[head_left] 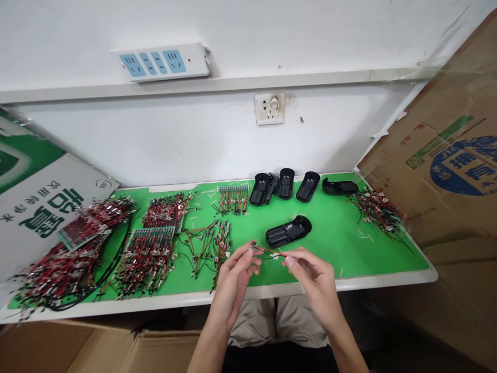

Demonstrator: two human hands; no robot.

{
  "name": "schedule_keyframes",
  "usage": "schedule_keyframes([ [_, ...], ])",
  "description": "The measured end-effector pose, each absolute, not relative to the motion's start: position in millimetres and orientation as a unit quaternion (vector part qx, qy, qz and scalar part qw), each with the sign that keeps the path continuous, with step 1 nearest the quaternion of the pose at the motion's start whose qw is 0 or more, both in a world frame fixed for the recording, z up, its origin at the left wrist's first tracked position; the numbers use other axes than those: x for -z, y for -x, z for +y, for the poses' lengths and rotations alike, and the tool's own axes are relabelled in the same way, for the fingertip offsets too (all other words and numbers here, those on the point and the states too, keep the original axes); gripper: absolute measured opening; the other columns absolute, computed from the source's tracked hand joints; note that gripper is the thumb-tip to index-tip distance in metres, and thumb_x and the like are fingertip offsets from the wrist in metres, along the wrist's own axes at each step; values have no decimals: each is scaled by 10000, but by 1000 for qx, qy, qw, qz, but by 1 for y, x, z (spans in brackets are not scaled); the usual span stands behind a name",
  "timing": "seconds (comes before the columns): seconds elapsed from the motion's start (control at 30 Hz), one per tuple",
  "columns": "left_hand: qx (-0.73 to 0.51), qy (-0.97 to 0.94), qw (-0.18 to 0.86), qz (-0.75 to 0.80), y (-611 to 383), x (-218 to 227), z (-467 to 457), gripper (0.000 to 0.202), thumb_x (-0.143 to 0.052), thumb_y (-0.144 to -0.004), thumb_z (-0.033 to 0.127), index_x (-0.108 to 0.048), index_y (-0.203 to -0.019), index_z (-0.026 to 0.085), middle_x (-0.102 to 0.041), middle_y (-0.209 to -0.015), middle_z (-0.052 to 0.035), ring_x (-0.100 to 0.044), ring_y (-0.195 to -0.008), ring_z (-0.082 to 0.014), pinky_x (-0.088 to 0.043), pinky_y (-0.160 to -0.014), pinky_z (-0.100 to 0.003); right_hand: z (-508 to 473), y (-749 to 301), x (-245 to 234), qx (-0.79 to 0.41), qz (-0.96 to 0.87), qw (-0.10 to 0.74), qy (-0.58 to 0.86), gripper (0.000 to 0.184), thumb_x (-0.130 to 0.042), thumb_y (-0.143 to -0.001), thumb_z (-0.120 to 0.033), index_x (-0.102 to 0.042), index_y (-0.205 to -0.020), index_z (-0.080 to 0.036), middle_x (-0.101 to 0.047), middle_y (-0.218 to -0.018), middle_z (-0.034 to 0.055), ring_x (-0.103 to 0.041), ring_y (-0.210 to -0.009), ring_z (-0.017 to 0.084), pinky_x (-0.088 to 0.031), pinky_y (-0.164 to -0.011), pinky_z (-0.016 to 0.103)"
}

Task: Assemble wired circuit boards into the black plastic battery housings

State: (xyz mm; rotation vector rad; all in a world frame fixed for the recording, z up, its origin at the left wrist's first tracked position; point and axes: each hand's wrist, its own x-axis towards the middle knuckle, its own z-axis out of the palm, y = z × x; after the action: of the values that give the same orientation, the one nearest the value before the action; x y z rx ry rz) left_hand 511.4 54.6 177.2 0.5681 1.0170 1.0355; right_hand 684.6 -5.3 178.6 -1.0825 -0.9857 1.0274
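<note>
Between my two hands stretches a thin wire lead (267, 252), red and black, with a small white tag near its middle. My left hand (237, 272) pinches one end, where a small dark part shows at the fingertips. At the other end, my right hand (310, 272) closes thumb and forefinger on the wires. Just beyond the hands a black plastic housing (287, 233) lies on the green mat (330, 254), its hollow side up. Left of my left hand lie several loose wire leads (202, 248).
Bundles of wired boards (147, 261) fill the mat's left side, with a larger heap (66, 264) beyond. More black housings (285, 184) stand along the back. Another wire pile (376, 210) lies right. Cardboard (438, 145) walls the right side; a power strip (163, 62) hangs above.
</note>
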Motion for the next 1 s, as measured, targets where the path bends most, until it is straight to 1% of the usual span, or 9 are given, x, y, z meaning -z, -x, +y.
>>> schedule_keyframes([
  [0.07,-457,-239,736,439,-517,-177,57,475,-941,-662,369,-766,-1039,139,-745,-1094,-121,-664,-881,-150,-532,-769,-253,-6,-682,-177,-449,-426,627,473,142,-697,-990,-353,-793,-1034,-258,-701,-941,28,-663,-891,182,-519,-799,279],
  [0.2,-504,-209,719,429,-521,-175,66,373,-958,-630,323,-782,-932,192,-753,-1075,-57,-664,-894,-117,-529,-783,-215,-9,-684,-170,-436,-459,599,490,169,-649,-1020,-355,-772,-1083,-258,-704,-1005,43,-668,-950,198,-525,-833,304],
  [0.33,-554,-266,665,424,-516,-188,72,324,-934,-653,355,-776,-891,204,-755,-1006,-46,-687,-977,-163,-532,-851,-248,0,-715,-163,-292,-533,569,555,243,-600,-1037,-383,-703,-1222,-263,-659,-1251,90,-602,-1189,263,-516,-954,396],
  [0.43,-550,-411,590,424,-509,-205,77,275,-853,-773,391,-773,-971,218,-722,-866,-19,-668,-878,-147,-511,-863,-259,22,-753,-161,-170,-593,508,601,569,-775,-903,-453,-579,-1412,-289,-545,-1452,105,-475,-1363,327,-449,-1099,516],
  [0.5,-505,-531,519,440,-506,-216,83,251,-765,-871,395,-765,-1068,240,-692,-843,-7,-641,-833,-141,-492,-829,-264,40,-775,-157,-185,-643,442,597,870,-843,-834,-464,-397,-1566,-317,-432,-1570,99,-369,-1460,336,-361,-1193,562],
  [0.57,-436,-659,414,452,-506,-223,89,267,-655,-958,374,-741,-1186,265,-678,-907,-17,-622,-861,-157,-477,-826,-291,56,-788,-150,-224,-672,391,587,974,-847,-833,-442,-281,-1619,-336,-399,-1595,95,-343,-1482,331,-329,-1217,575],
  [0.77,-193,-899,51,390,-518,-202,97,455,-432,-1001,107,-607,-1403,231,-668,-1026,-74,-582,-914,-220,-440,-806,-363,66,-774,-122,-232,-672,395,582,673,-795,-871,-293,-465,-1457,-302,-514,-1376,95,-528,-1309,312,-424,-1153,529],
  [0.87,-181,-919,21,350,-528,-182,92,355,-470,-1005,115,-623,-1320,175,-699,-1019,-61,-604,-919,-211,-443,-842,-384,57,-756,-115,-214,-647,431,592,575,-808,-855,-307,-523,-1353,-271,-471,-1304,107,-553,-1260,314,-454,-1127,515],
  [1.0,-201,-920,35,336,-542,-162,86,211,-537,-979,110,-676,-1110,198,-697,-1059,-51,-592,-994,-224,-449,-861,-396,50,-739,-112,-205,-635,488,563,411,-715,-906,-227,-528,-1271,-251,-487,-1319,118,-529,-1294,299,-438,-1137,492],
])
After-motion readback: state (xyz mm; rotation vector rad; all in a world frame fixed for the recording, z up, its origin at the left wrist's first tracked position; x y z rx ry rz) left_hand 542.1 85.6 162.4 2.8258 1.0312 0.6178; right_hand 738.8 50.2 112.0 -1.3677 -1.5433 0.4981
